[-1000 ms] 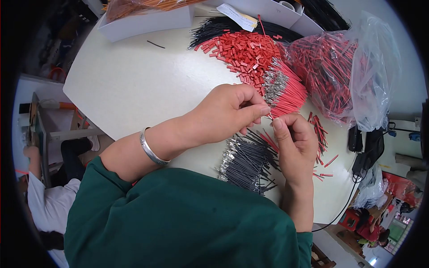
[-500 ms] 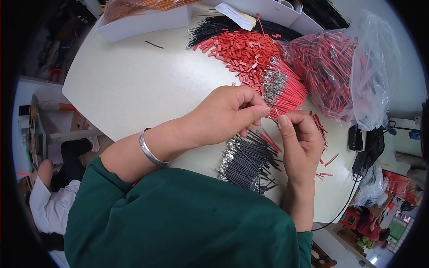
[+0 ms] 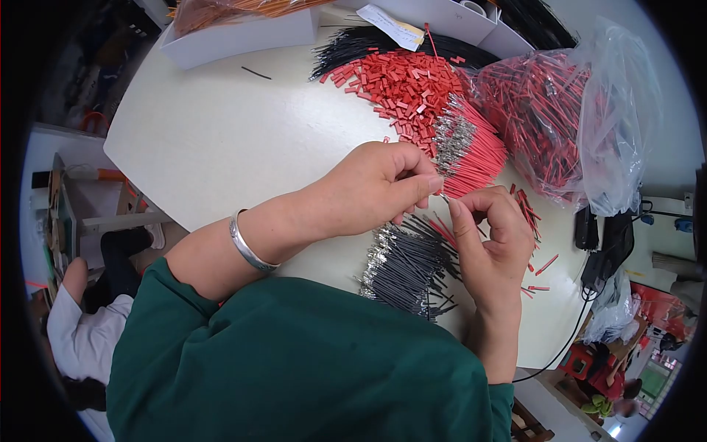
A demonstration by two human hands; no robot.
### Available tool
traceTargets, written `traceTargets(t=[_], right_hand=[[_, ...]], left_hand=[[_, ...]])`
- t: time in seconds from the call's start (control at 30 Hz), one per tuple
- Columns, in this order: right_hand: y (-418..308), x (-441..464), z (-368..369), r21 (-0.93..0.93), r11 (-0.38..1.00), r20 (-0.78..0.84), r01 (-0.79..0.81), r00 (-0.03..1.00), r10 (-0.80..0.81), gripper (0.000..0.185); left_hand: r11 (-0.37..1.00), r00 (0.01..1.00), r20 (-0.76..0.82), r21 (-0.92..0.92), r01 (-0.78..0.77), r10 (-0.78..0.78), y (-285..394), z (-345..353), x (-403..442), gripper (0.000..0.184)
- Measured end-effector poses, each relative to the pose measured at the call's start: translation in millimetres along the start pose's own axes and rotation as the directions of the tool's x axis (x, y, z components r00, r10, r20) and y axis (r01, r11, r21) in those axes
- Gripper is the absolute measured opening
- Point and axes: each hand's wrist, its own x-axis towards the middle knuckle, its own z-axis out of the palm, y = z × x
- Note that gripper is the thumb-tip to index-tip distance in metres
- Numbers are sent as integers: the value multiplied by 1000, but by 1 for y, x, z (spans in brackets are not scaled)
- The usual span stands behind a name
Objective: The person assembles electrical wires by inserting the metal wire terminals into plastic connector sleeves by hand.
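Head view: near centre, the right hand (image 3: 492,239) pinches a dark wire (image 3: 445,198) slanting up-left toward the left hand (image 3: 387,179). That one's pinched contents are hidden.

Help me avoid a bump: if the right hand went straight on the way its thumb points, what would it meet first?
The right hand would probably meet the left hand first, just ahead in the picture; with one view, depth is unclear.

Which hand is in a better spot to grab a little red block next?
Probably the left hand: it's just beside the heap of red blocks. The right hand is farther away, with red wires lying between it and the heap.
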Motion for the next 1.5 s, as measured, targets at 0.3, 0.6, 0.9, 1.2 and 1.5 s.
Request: traceTargets(t=[0.3, 0.6, 0.9, 1.2, 1.5], right_hand=[[-1, 0, 1, -110, 982, 17, 154, 988, -153, 15], [-2, 1, 1, -148, 963, 29, 223, 975, -222, 15], [1, 1, 1, 54, 996, 59, -78, 996, 74, 11], [1, -1, 3, 141, 977, 95, -159, 985, 146, 8], [-1, -6, 8, 96, 980, 93, -173, 982, 165, 4]], left_hand=[[997, 997, 31, 33, 71, -72, 4, -4, 1, 16], [992, 995, 37, 89, 87, -91, 10, -6, 0, 18], [992, 999, 25, 122, 28, -32, 9, -3, -2, 17], [995, 1000, -13, 99, 24, -22, 6, -1, -2, 14], [983, 994, -89, 181, -45, 62, -1, 7, -3, 11]])
